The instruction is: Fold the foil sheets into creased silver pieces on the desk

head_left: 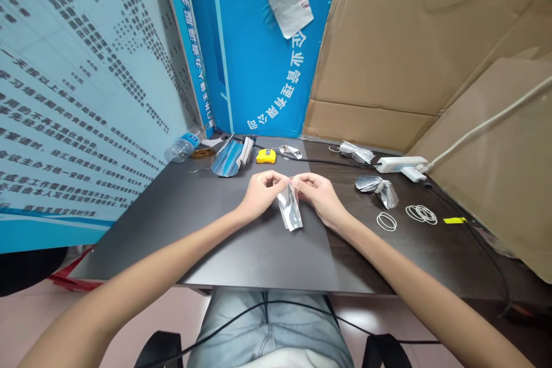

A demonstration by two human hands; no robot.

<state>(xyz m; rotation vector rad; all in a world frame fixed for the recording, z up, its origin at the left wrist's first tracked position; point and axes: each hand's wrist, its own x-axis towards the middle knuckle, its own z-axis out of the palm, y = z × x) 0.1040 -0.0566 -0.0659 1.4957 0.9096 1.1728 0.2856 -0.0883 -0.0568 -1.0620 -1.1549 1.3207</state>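
Between my two hands hangs a folded silver foil strip (pixel 291 211), its lower end above the grey mat. My left hand (pixel 264 190) pinches the strip's top from the left. From the right, my right hand (pixel 317 192) pinches the same top end, its fingertips nearly meeting the left ones. Beyond my hands sit a yellow tape measure (pixel 266 156) and a small crumpled foil piece (pixel 290 152). To the right lie two bundles of foil strips, one farther back (pixel 357 152) and one nearer (pixel 382 190).
White rings (pixel 421 214) lie at the right, near a white power strip (pixel 402 164) with cables. At the back left are a plastic bottle (pixel 183 146) and a blue-silver sheet (pixel 228 158). Blue and cardboard panels (pixel 371 52) wall the desk.
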